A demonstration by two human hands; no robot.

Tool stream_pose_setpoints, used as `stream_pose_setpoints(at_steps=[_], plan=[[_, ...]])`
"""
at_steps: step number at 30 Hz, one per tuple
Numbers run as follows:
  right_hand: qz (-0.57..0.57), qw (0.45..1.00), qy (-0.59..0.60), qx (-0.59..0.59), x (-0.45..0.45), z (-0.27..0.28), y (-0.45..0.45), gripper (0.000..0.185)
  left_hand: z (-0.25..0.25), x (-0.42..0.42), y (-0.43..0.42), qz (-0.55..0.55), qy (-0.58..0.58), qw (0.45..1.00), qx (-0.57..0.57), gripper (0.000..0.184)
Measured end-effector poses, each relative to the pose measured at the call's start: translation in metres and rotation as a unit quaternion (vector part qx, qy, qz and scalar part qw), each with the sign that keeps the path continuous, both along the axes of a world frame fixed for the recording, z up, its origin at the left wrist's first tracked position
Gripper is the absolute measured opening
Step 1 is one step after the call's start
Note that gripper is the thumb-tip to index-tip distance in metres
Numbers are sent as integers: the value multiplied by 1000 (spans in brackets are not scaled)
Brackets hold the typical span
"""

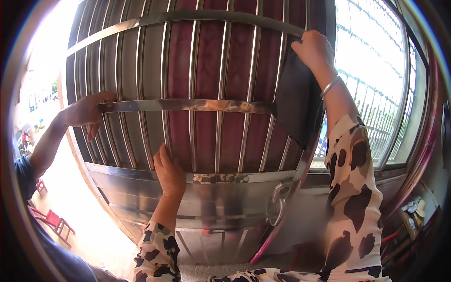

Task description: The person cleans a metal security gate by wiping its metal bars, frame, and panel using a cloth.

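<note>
Here in the head view, a barred metal door (pixel 225 197) is filling the middle, its shiny vertical bars running in front of a dark red backing (pixel 206 66). Up at the upper right, the right hand (pixel 314 49) is closing on the top corner of a dark cloth (pixel 299 101), right by the end of the top rail (pixel 188 17). The cloth is hanging down from that grip, covering the right-hand bars and the end of the middle rail (pixel 188 105). A bangle (pixel 330 87) is circling the right wrist. Lower down, the left hand (pixel 170 174) is reaching up to the bars, fingers slightly bent; whether it is gripping one, I cannot tell. And over on the left, a co-worker's hand (pixel 87 112) is reaching to the middle rail's left end. A metal handle (pixel 277 207) is sitting low on the door's right side, a bright window (pixel 371 84) is glaring beyond, and a red chair (pixel 55 221) is standing at lower left.
</note>
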State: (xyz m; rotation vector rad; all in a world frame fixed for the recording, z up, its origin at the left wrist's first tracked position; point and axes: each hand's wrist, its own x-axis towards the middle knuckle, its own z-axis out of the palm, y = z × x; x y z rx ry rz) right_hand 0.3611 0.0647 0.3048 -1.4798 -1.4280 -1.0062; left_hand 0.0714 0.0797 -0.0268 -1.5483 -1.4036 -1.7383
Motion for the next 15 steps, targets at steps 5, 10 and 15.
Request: stream_pose_setpoints(at_steps=[5,10,15], plan=[[4,992,39,-121,14,-20,9,30,0,0,-1,7,4,1000,-1,61],[89,994,-60,-18,23,-46,-3,28,1,3,0,28,-1,1000,-9,62],[64,991,-16,117,4,-15,2,23,-1,0,-1,19,7,1000,-11,64]])
